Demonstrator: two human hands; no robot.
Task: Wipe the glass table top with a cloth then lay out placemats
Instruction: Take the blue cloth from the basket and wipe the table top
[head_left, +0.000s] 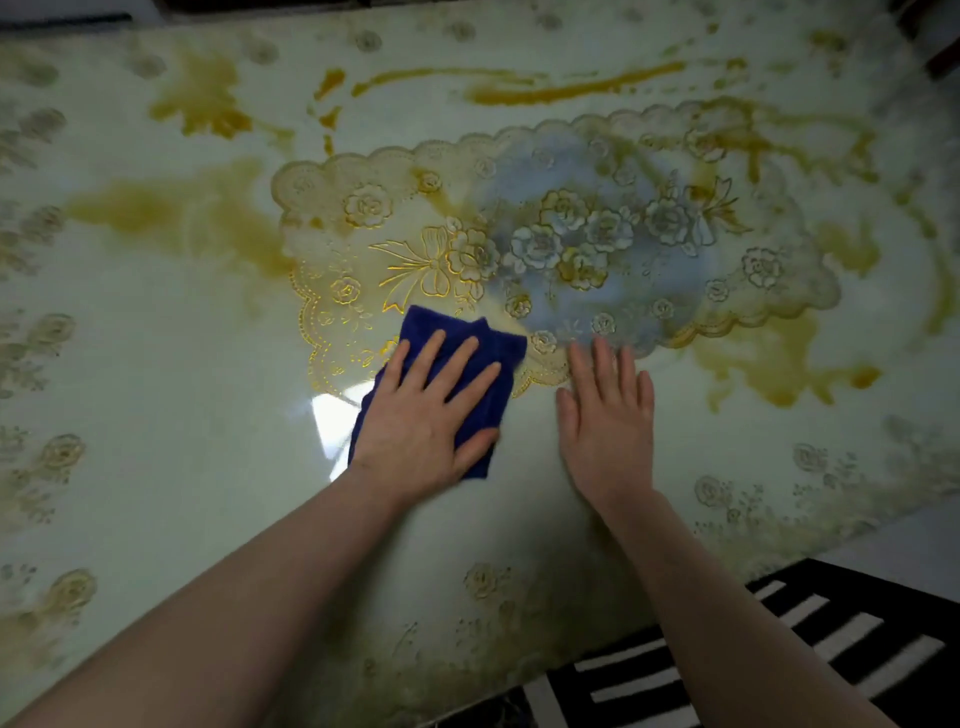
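Observation:
A folded dark blue cloth (488, 343) lies on the glossy glass table top (156, 415), overlapping the near edge of a see-through placemat (571, 234) with scalloped edges and gold flower patterns. My left hand (426, 415) presses flat on the cloth with fingers spread and straight. My right hand (608, 415) rests flat on the table beside it, fingertips touching the placemat's near edge.
The table top shows a pale marble pattern with yellow streaks and small flower prints along its borders. A black-and-white striped rug (779, 649) lies on the floor past the table's near right edge. Dark objects sit at the far right corner (935, 47).

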